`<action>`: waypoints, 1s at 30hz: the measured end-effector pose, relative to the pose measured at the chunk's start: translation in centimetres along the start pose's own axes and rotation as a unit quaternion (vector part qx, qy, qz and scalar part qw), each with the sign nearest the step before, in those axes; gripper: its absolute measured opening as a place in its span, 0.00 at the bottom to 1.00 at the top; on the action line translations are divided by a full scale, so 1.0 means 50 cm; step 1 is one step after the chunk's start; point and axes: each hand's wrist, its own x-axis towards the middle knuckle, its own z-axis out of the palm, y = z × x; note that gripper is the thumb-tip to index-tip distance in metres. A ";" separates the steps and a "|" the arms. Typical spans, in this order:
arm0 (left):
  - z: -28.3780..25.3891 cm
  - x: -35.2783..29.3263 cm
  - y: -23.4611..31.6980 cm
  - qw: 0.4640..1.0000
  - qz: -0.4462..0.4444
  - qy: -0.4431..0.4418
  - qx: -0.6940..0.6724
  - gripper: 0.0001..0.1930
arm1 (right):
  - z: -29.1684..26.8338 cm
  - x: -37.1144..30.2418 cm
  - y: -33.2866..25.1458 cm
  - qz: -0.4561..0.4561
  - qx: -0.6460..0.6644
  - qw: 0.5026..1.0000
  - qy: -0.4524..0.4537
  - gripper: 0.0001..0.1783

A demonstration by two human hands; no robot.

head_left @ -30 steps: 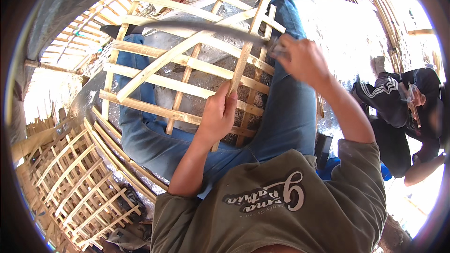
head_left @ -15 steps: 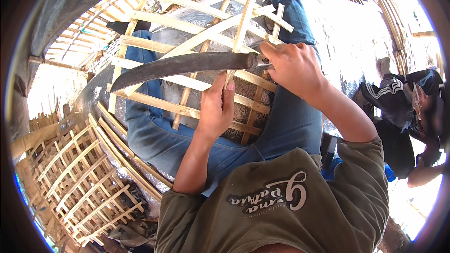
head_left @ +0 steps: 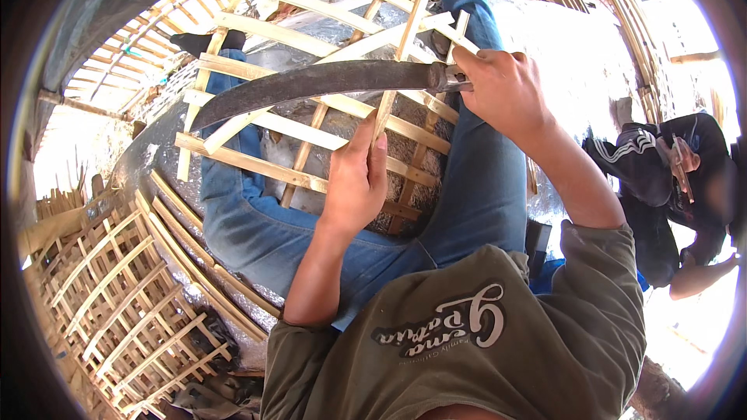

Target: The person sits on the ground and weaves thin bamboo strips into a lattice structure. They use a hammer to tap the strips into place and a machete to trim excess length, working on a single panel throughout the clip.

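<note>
Bamboo lattice (head_left: 311, 179), curved blade (head_left: 311, 85), both hands.

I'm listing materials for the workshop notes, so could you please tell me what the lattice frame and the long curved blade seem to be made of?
Lattice frame: pale split bamboo or wood slats, bare and matt, probably bamboo. Curved blade: dark, dull metal, likely steel, unpolished.

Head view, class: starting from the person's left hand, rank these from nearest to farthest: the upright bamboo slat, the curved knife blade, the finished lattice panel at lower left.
From the left hand:
1. Upright bamboo slat, gripped by that hand, centre.
2. Curved knife blade, just above the fingers, crossing the slat.
3. Finished lattice panel, far off at lower left.
</note>
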 end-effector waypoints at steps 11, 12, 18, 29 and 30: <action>-0.004 -0.001 0.028 0.998 0.000 -0.023 -0.057 0.17 | -0.016 -0.014 0.013 -0.019 0.009 0.997 0.080 0.19; -0.001 -0.001 0.028 0.997 -0.001 -0.028 -0.067 0.17 | -0.017 -0.016 0.016 -0.015 0.001 0.997 0.073 0.18; 0.029 -0.003 0.015 0.995 0.033 -0.030 -0.088 0.15 | 0.002 -0.032 0.049 -0.019 -0.011 0.998 0.063 0.15; 0.035 -0.022 0.058 0.988 -0.063 -0.104 -0.090 0.13 | 0.005 -0.004 0.205 0.183 -0.083 0.980 0.010 0.15; 0.049 0.002 0.065 0.992 -0.032 -0.104 -0.061 0.13 | -0.003 0.000 0.232 0.157 -0.104 0.981 0.047 0.15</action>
